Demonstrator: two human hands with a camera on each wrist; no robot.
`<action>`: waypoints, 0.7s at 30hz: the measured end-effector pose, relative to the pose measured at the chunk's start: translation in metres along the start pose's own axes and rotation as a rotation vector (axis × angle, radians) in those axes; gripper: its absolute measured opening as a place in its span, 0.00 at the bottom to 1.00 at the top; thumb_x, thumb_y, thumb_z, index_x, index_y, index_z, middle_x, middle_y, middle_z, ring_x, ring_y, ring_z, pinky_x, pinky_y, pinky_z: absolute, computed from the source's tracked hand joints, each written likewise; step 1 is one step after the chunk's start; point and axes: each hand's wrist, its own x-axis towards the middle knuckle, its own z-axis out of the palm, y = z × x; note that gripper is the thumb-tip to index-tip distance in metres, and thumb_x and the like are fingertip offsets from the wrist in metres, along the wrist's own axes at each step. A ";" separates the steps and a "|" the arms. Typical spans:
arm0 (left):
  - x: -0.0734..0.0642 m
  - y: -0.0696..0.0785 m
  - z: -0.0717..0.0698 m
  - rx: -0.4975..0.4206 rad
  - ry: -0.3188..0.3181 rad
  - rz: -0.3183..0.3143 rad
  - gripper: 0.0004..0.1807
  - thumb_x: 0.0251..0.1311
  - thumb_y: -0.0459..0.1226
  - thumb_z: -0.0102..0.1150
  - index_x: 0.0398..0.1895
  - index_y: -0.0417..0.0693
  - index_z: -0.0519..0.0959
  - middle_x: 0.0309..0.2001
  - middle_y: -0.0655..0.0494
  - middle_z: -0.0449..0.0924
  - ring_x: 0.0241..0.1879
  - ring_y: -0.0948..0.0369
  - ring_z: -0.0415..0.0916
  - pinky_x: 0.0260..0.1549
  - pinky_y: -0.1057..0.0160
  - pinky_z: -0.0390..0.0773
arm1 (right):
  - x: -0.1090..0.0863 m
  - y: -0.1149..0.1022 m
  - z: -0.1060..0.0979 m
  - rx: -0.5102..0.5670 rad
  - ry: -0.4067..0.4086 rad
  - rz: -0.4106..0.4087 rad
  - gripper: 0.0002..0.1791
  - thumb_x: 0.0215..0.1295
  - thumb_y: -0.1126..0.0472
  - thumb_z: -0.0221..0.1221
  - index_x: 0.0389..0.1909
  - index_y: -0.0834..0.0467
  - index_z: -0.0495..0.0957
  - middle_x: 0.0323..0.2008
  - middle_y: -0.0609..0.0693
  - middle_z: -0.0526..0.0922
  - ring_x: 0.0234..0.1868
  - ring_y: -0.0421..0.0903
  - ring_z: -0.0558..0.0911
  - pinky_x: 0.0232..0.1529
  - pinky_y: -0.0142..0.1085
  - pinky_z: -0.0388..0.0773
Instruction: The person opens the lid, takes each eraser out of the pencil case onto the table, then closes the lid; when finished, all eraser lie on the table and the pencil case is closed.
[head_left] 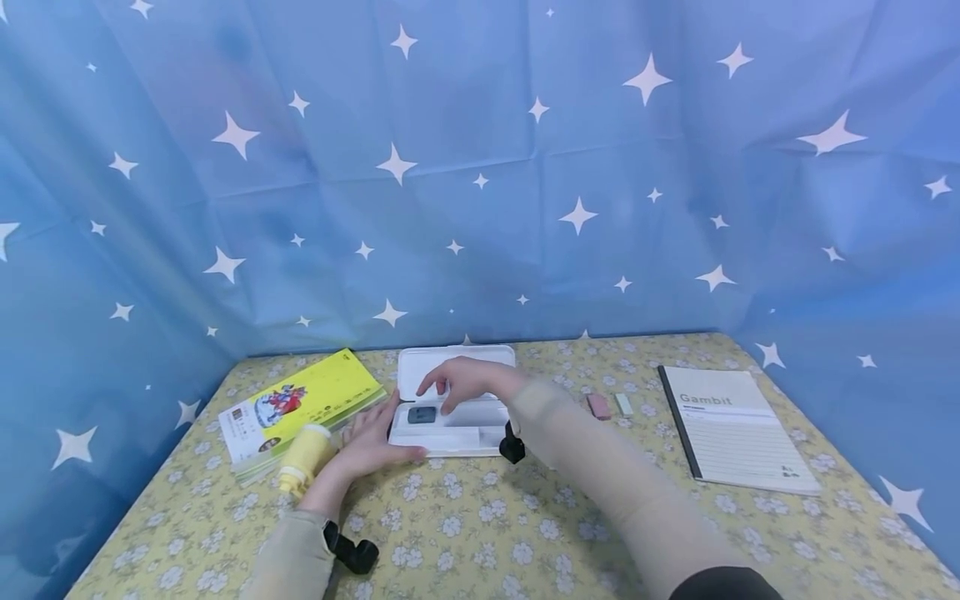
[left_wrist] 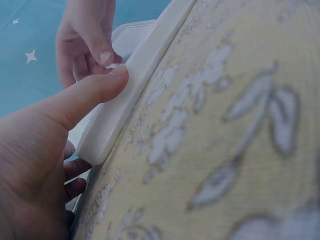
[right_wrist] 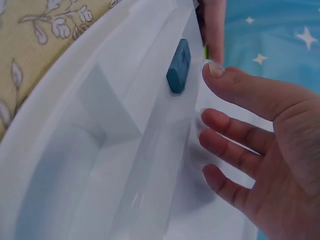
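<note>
An open white pencil case lies on the table with its lid tipped back. A dark teal eraser rests in its long compartment, near the left end. My left hand grips the case's left end; in the left wrist view the thumb lies on the front rim and the fingers bend round the side. Over the case hovers my right hand, its fingers loosely bent and apart. In the right wrist view that hand is beside the eraser, holding nothing.
Left of the case are yellow-covered books and a rolled yellow cloth-like bundle. To the right lie a pink eraser, a pale green one and a notebook. A starry blue curtain hangs behind the table.
</note>
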 end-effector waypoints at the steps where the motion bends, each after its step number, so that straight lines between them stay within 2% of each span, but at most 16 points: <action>1: 0.000 0.001 0.000 -0.005 0.002 0.003 0.66 0.41 0.62 0.72 0.79 0.56 0.42 0.75 0.39 0.47 0.71 0.39 0.41 0.61 0.28 0.41 | 0.002 0.000 0.001 -0.003 -0.003 0.001 0.27 0.60 0.61 0.67 0.61 0.44 0.76 0.44 0.47 0.78 0.40 0.41 0.74 0.39 0.35 0.73; 5: 0.000 0.001 -0.001 -0.011 0.001 0.008 0.66 0.41 0.61 0.72 0.79 0.55 0.42 0.75 0.39 0.48 0.70 0.39 0.41 0.60 0.28 0.41 | 0.009 -0.001 0.005 -0.036 -0.017 0.004 0.27 0.60 0.61 0.68 0.61 0.42 0.76 0.43 0.47 0.78 0.39 0.42 0.72 0.37 0.35 0.71; 12: 0.000 -0.001 0.001 -0.015 0.000 0.005 0.66 0.41 0.62 0.72 0.79 0.56 0.41 0.75 0.39 0.48 0.71 0.39 0.40 0.61 0.28 0.39 | 0.014 -0.008 0.009 -0.122 -0.035 -0.016 0.31 0.58 0.62 0.69 0.62 0.41 0.75 0.45 0.46 0.76 0.43 0.40 0.74 0.42 0.33 0.73; 16: 0.000 -0.001 0.000 -0.020 -0.004 0.003 0.66 0.41 0.62 0.72 0.79 0.55 0.41 0.75 0.40 0.47 0.71 0.39 0.39 0.61 0.27 0.38 | 0.018 -0.010 0.012 -0.192 -0.053 -0.054 0.31 0.59 0.62 0.68 0.64 0.42 0.74 0.41 0.49 0.75 0.38 0.41 0.73 0.37 0.31 0.71; 21: 0.001 0.000 -0.001 -0.009 -0.013 0.002 0.65 0.42 0.62 0.71 0.79 0.56 0.41 0.75 0.40 0.47 0.71 0.39 0.39 0.60 0.27 0.37 | 0.021 -0.014 0.014 -0.239 -0.067 -0.054 0.31 0.60 0.62 0.67 0.64 0.41 0.74 0.40 0.48 0.74 0.35 0.41 0.71 0.34 0.30 0.69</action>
